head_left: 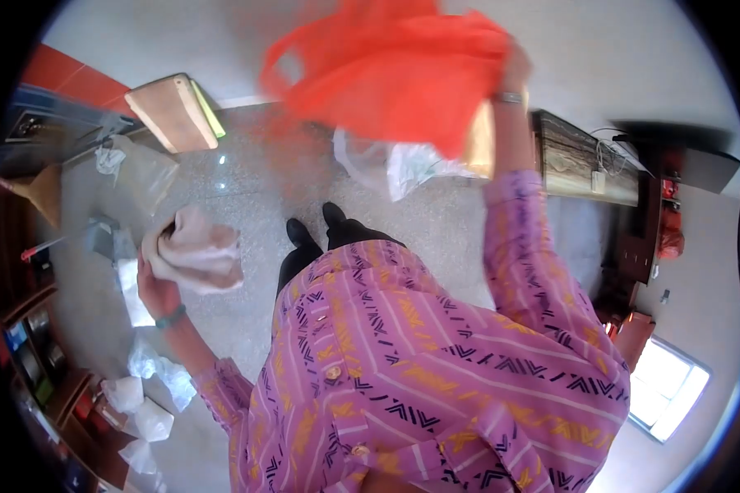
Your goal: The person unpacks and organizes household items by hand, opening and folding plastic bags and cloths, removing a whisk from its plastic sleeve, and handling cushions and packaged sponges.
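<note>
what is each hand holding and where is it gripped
Right hand grips the orange plastic bag by its bunched edge; left hand clutches the crumpled pale pink cloth from beneath.

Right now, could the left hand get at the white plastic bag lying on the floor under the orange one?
Probably not as things stand: the left hand is full with a bundled pale cloth, and the white plastic bag lies on the floor beyond the feet, nearer the right hand holding the orange bag.

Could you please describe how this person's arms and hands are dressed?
Both arms wear long purple sleeves patterned with yellow and dark zigzag stripes, cuffs buttoned. The left hand has a teal bangle at the wrist; the right hand has a silver-looking bracelet.
</note>
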Tool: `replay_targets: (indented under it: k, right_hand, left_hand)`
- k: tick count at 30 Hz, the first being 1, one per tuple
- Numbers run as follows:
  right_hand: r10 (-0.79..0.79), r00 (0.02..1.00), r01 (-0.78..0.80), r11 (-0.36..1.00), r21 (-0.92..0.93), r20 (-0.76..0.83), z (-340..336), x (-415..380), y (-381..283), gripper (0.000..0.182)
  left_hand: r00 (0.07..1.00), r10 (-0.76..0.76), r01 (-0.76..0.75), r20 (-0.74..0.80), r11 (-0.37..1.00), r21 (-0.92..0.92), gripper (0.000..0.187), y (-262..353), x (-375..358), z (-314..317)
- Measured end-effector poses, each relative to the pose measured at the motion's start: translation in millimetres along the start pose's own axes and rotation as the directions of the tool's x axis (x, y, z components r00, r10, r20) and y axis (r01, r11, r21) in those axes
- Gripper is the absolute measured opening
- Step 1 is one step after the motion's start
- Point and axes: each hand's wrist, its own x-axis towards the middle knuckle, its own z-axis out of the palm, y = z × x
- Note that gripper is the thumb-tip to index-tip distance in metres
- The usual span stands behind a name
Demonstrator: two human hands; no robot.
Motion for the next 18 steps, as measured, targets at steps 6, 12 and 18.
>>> replay_targets:
  k: [6,12,18]
  right_hand:
    - [0.403,0.731,-0.149,0.882,-0.448,0.550,-48.2,-35.8,124.0,0.043]
    - [0.823,0.460,-0.887,0.436,0.149,0.333,3.0,-72.7,163.7,0.078]
    - [0.105,0.760,-0.467,0.775,0.426,0.642,94.8,-56.6,90.7,0.065]
  left_hand:
    - [0.997,-0.073,0.078,0.031,0.971,-0.226,0.043,-10.0,24.5,21.5]
    - [0.987,-0.073,0.014,-0.141,0.925,-0.379,0.038,-29.8,18.3,64.5]
    - [0.979,-0.068,-0.007,-0.194,0.933,-0.361,0.033,-47.8,-0.5,67.2]
